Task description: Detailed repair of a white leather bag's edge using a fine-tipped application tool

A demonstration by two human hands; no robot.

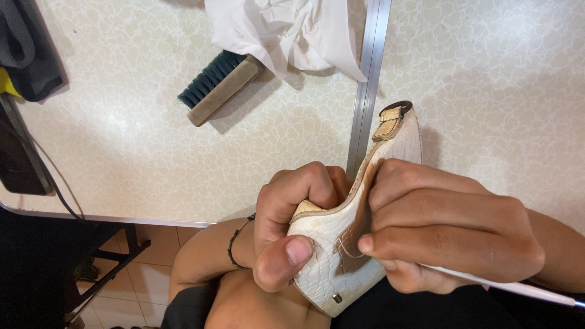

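Observation:
A white scale-textured shoe (341,244) with a tan strap and dark buckle (393,119) is held over the table's front edge. My left hand (286,222) grips its lower part, thumb pressed on the white side. My right hand (445,231) is closed over the shoe's inner side and holds a thin white stick-like tool (518,286) that runs off to the lower right. The tool's working end is hidden under my fingers.
A wooden brush with dark green bristles (219,85) lies on the patterned cream table (122,140), next to a crumpled white cloth (286,33). A metal strip (368,79) divides the tabletop. Dark objects and a cable sit at the left edge (24,122). Tiled floor shows below.

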